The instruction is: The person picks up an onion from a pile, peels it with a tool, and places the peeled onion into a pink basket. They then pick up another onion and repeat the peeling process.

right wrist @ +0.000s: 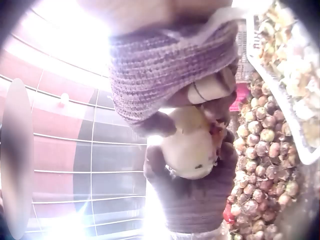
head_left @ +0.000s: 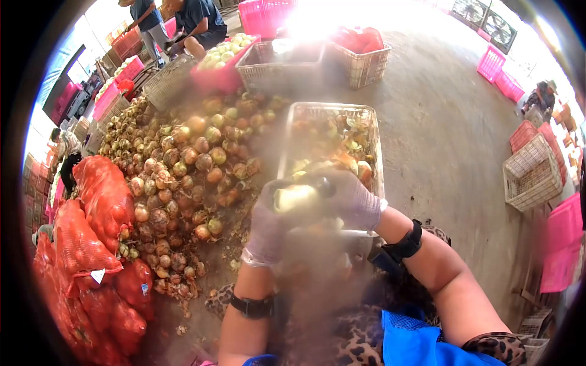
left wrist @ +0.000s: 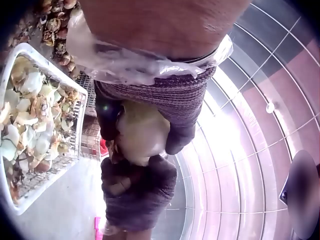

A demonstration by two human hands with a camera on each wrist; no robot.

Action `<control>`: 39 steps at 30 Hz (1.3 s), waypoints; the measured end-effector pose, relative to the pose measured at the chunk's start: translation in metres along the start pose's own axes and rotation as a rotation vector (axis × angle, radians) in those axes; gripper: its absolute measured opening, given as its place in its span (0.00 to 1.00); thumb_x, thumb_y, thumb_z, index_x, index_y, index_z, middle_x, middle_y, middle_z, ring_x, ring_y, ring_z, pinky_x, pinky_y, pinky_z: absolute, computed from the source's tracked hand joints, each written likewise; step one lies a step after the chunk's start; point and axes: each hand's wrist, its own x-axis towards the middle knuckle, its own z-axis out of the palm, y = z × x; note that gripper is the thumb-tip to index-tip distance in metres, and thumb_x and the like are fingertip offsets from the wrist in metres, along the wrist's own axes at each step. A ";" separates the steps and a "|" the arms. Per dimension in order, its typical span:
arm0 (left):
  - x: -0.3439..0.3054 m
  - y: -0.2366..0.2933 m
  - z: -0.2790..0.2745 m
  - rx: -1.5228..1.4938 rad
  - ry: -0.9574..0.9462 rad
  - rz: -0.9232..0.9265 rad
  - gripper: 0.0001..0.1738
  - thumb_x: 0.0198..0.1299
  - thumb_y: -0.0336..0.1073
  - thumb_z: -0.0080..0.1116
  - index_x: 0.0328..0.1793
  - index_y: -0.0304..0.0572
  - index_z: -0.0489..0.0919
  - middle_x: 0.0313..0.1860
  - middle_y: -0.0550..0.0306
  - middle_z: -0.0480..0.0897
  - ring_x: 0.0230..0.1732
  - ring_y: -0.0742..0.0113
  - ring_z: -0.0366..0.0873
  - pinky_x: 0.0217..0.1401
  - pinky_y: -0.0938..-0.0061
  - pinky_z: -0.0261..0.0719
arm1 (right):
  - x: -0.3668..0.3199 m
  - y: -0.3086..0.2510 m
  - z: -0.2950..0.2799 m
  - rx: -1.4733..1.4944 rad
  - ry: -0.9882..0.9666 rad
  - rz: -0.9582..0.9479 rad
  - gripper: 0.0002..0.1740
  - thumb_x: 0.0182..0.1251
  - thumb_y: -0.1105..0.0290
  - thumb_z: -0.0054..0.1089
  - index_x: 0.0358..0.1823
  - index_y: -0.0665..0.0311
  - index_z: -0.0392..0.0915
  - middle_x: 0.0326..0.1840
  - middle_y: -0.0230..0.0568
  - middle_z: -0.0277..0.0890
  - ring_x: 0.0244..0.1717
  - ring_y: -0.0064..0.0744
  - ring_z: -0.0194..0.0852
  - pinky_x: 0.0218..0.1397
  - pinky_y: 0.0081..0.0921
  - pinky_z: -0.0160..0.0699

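Note:
A mostly peeled, pale onion [head_left: 296,198] is between the two gloved hands, over the near end of the crate. The left hand [head_left: 265,222] grips it, thumb on one side and fingers on the other, as the left wrist view shows. Against the same onion [right wrist: 189,147], the right hand [head_left: 354,198] has its thumb and curled fingers, near a ragged brownish patch of skin. A pale band or short cylinder [right wrist: 212,89] shows at the right hand's fingers; I cannot tell whether it is finger wrap or a handle. Both hands wear purple-grey knit gloves with clear plastic at the cuffs.
A white crate [head_left: 377,143] of onion skins stands just ahead. Unpeeled onions [head_left: 201,152] lie heaped at left, beside full red mesh sacks [head_left: 101,201]. Further off are a pink crate of peeled onions [head_left: 226,55], more crates [head_left: 534,174] and other people [head_left: 198,27].

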 end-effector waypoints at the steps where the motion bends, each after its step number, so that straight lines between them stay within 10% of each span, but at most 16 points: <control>1: 0.000 -0.002 0.000 -0.023 -0.003 0.002 0.34 0.46 0.38 0.71 0.58 0.36 0.70 0.45 0.55 0.79 0.45 0.69 0.78 0.48 0.74 0.82 | 0.000 -0.002 0.000 -0.008 0.003 -0.015 0.29 0.52 0.68 0.68 0.58 0.65 0.75 0.35 0.38 0.79 0.34 0.25 0.77 0.38 0.24 0.78; 9: 0.002 0.001 -0.010 -0.379 -0.196 -0.003 0.42 0.51 0.57 0.68 0.63 0.34 0.68 0.47 0.49 0.78 0.47 0.61 0.80 0.43 0.66 0.86 | -0.001 0.029 -0.004 0.032 0.166 0.015 0.15 0.60 0.75 0.53 0.48 0.57 0.82 0.33 0.37 0.80 0.33 0.28 0.78 0.38 0.27 0.77; 16: 0.002 -0.015 -0.012 -0.260 -0.033 -0.116 0.34 0.49 0.41 0.69 0.60 0.34 0.70 0.50 0.46 0.78 0.51 0.57 0.79 0.49 0.65 0.84 | -0.004 -0.006 -0.002 -0.328 0.185 -0.096 0.12 0.61 0.70 0.55 0.44 0.60 0.81 0.34 0.35 0.80 0.31 0.29 0.80 0.34 0.28 0.79; 19: -0.003 -0.004 -0.007 -0.330 -0.051 -0.051 0.35 0.45 0.36 0.69 0.60 0.35 0.69 0.50 0.47 0.78 0.50 0.56 0.79 0.51 0.66 0.84 | 0.010 0.062 -0.003 -0.235 0.306 -0.050 0.14 0.59 0.76 0.54 0.46 0.61 0.82 0.31 0.33 0.79 0.26 0.25 0.76 0.28 0.22 0.77; 24: -0.004 0.005 -0.010 -0.383 -0.044 0.032 0.38 0.41 0.32 0.70 0.62 0.37 0.67 0.51 0.47 0.77 0.51 0.56 0.78 0.55 0.66 0.81 | 0.021 0.031 -0.036 -0.846 0.265 0.193 0.18 0.59 0.70 0.60 0.53 0.58 0.81 0.27 0.33 0.76 0.23 0.25 0.72 0.28 0.20 0.74; 30: -0.003 0.005 -0.006 -0.233 0.028 0.103 0.44 0.37 0.29 0.71 0.65 0.37 0.65 0.53 0.51 0.76 0.53 0.60 0.76 0.58 0.68 0.78 | -0.001 -0.026 -0.012 -0.200 0.059 0.139 0.23 0.59 0.71 0.63 0.58 0.61 0.76 0.39 0.37 0.79 0.38 0.20 0.74 0.44 0.21 0.77; 33: -0.001 0.001 -0.003 -0.079 0.002 0.075 0.46 0.35 0.30 0.73 0.66 0.38 0.64 0.53 0.53 0.75 0.54 0.62 0.76 0.58 0.69 0.78 | -0.004 -0.004 0.003 -0.477 0.103 -0.409 0.25 0.54 0.62 0.65 0.54 0.56 0.74 0.38 0.35 0.79 0.36 0.30 0.78 0.36 0.30 0.78; 39: -0.006 0.006 -0.003 -0.085 -0.115 0.060 0.48 0.37 0.35 0.75 0.67 0.37 0.64 0.55 0.51 0.76 0.54 0.60 0.76 0.56 0.68 0.79 | -0.001 0.016 -0.001 -0.363 0.065 -0.246 0.17 0.57 0.69 0.60 0.50 0.56 0.77 0.38 0.32 0.78 0.31 0.28 0.75 0.33 0.23 0.76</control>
